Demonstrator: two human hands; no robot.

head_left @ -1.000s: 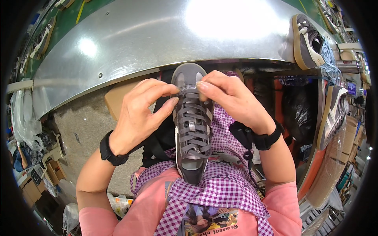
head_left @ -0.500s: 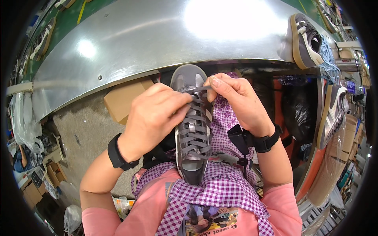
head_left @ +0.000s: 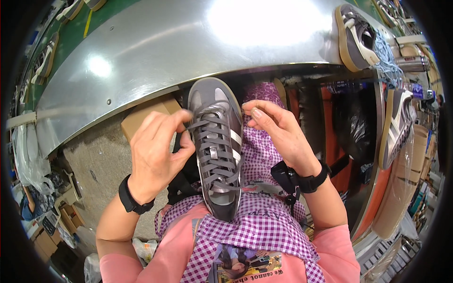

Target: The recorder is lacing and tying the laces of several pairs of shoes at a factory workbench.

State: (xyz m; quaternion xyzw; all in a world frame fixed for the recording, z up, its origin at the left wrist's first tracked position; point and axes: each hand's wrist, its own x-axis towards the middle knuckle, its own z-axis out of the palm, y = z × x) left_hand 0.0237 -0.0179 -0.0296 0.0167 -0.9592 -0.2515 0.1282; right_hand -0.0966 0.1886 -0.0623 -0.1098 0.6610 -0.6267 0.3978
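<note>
A grey sneaker (head_left: 214,92) with white side stripes and a tan sole lies toe-away over my checked apron. Its flat grey shoelace (head_left: 211,132) crosses the tongue in several rows. To the left of the toe, my left hand (head_left: 158,151) is lifted with thumb and forefinger apart, close to a strand of lace at the shoe's edge. The fingertips there are slightly blurred. On the other side, my right hand (head_left: 281,129) hovers just off the shoe, fingers loosely bent, thumb free and nothing visible in it.
A metal worktop (head_left: 155,52) curves across beyond the shoe. On its right end stand another sneaker (head_left: 354,37) and a bundle of blue laces (head_left: 389,61). A further sneaker (head_left: 395,127) is at the right. A cardboard box (head_left: 146,113) sits below the worktop's edge.
Both hands have let go of the lace near the toe. My left hand has drawn back to the left, and the right has come away from the shoe, which appears slightly further left.
</note>
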